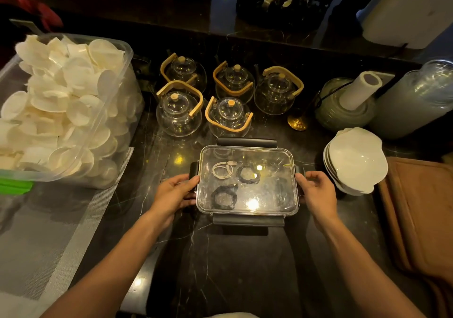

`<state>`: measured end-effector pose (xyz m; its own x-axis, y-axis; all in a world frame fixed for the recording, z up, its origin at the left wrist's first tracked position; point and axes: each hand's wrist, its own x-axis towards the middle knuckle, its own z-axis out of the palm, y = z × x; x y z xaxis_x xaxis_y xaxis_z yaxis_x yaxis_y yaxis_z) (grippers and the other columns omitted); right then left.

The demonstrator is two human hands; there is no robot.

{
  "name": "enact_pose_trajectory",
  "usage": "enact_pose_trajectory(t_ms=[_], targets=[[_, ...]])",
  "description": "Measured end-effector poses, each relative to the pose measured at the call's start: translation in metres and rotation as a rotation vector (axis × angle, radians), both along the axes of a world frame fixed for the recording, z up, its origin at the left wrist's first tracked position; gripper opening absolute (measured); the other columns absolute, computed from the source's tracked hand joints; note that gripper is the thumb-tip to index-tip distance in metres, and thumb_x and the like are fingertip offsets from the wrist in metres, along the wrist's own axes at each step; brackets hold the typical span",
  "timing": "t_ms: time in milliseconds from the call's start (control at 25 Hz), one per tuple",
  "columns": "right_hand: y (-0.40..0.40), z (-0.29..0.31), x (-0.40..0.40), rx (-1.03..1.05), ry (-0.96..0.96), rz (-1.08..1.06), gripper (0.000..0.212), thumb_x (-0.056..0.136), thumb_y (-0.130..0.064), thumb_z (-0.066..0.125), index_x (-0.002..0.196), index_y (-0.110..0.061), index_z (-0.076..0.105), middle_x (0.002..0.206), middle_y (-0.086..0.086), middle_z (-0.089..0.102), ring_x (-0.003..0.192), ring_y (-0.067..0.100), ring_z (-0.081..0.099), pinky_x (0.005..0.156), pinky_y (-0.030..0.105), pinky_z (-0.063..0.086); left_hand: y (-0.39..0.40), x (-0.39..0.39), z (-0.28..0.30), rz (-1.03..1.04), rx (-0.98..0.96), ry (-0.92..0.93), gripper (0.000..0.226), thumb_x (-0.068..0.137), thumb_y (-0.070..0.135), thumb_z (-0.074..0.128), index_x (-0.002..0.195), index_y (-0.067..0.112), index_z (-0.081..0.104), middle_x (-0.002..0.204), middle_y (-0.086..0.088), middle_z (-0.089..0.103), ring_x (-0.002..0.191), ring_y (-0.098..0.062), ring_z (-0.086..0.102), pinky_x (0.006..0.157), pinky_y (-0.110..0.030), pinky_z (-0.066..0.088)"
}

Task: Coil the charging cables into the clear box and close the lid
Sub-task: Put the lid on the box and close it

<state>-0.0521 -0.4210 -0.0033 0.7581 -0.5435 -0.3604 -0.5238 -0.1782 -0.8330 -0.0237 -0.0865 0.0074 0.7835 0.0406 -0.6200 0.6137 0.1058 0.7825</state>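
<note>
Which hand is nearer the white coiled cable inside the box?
Left. The left hand grips the box's left edge, beside the white cable; the right hand holds the opposite edge.

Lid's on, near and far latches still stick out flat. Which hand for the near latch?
Either, marginally the left hand: it sits lower on the clear box, nearer the near latch. The right hand is on the right side latch, slightly farther up.
</note>
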Motion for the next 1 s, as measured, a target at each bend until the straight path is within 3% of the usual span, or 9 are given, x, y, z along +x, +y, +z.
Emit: enact_pose_trajectory(t_ms=[120,200,320,400,520,600,760,880,1000], targets=[[0.003,0.000,-0.003,-0.128,-0.026,0.012,0.028,0.093,-0.036,0.072,0.108,-0.012,0.069,0.090,0.002,0.070,0.086,0.022,0.069,0.075,0.047,0.062,-0.003,0.002,-0.003,0.035,0.210,-0.117,0.031,0.082,0.015,0.081,0.109,0.005,0.070,0.095,-0.012,0.073,0.078,-0.020,0.072,0.065,-0.030,0.061],[0.005,0.003,-0.006,-0.248,-0.006,0.109,0.029,0.098,-0.038,0.065,0.096,-0.011,0.076,0.083,0.000,0.072,0.079,0.019,0.067,0.068,0.036,0.054,-0.002,0.002,-0.003,-0.060,0.357,-0.216,0.024,0.084,0.019,0.079,0.105,0.007,0.076,0.091,-0.005,0.077,0.085,-0.018,0.073,0.078,-0.032,0.060],[0.008,0.006,-0.008,-0.251,0.028,0.185,0.045,0.101,-0.041,0.058,0.074,-0.009,0.074,0.069,0.004,0.070,0.067,0.021,0.063,0.062,0.036,0.046,0.000,0.000,-0.003,-0.142,0.414,-0.253,0.023,0.086,0.025,0.077,0.104,0.011,0.079,0.093,0.000,0.079,0.090,-0.014,0.074,0.090,-0.039,0.059],[0.009,0.007,-0.008,-0.208,0.017,0.227,0.040,0.100,-0.042,0.060,0.075,-0.015,0.075,0.071,-0.001,0.072,0.069,0.014,0.065,0.065,0.035,0.050,-0.002,0.000,0.001,-0.178,0.450,-0.261,0.021,0.088,0.025,0.075,0.104,0.013,0.079,0.092,0.003,0.079,0.089,-0.010,0.073,0.090,-0.040,0.059],[0.007,0.008,-0.006,-0.191,0.047,0.238,0.038,0.097,-0.044,0.062,0.079,-0.014,0.078,0.074,0.004,0.075,0.077,0.023,0.071,0.070,0.041,0.054,-0.003,0.001,0.006,-0.202,0.471,-0.276,0.018,0.090,0.025,0.072,0.104,0.015,0.078,0.089,0.006,0.078,0.086,-0.011,0.073,0.085,-0.037,0.060],[0.007,0.011,0.003,-0.342,0.079,0.279,0.044,0.094,-0.052,0.058,0.085,-0.014,0.076,0.083,0.007,0.075,0.084,0.028,0.071,0.071,0.042,0.055,-0.008,-0.001,0.013,-0.245,0.520,-0.296,0.041,0.090,0.033,0.072,0.125,0.014,0.067,0.108,0.006,0.072,0.102,-0.014,0.070,0.084,-0.026,0.057],[0.025,0.024,0.051,-0.660,-0.098,0.612,0.060,0.098,-0.052,0.054,0.147,-0.019,0.050,0.150,0.005,0.051,0.139,0.024,0.046,0.111,0.048,0.043,-0.032,-0.019,0.018,-0.518,0.658,-0.366,0.119,0.066,0.074,0.073,0.159,0.030,0.012,0.161,0.003,0.018,0.144,-0.018,0.028,0.117,-0.044,0.033],[0.040,0.022,0.089,-0.790,-0.042,0.917,0.066,0.100,-0.059,0.043,0.155,-0.023,0.039,0.162,0.002,0.040,0.151,0.025,0.031,0.120,0.054,0.029,-0.043,-0.031,0.010,-0.764,0.835,-0.389,0.146,0.051,0.084,0.072,0.155,0.035,-0.018,0.164,-0.001,-0.024,0.153,-0.026,-0.010,0.123,-0.053,0.015],[0.042,0.015,0.103,-0.764,0.056,0.998,0.065,0.100,-0.062,0.041,0.152,-0.023,0.043,0.155,0.003,0.048,0.144,0.027,0.041,0.115,0.051,0.035,-0.039,-0.034,-0.001,-0.802,0.880,-0.428,0.149,0.053,0.083,0.073,0.153,0.031,-0.024,0.159,-0.002,-0.037,0.152,-0.028,-0.020,0.124,-0.050,0.009]])
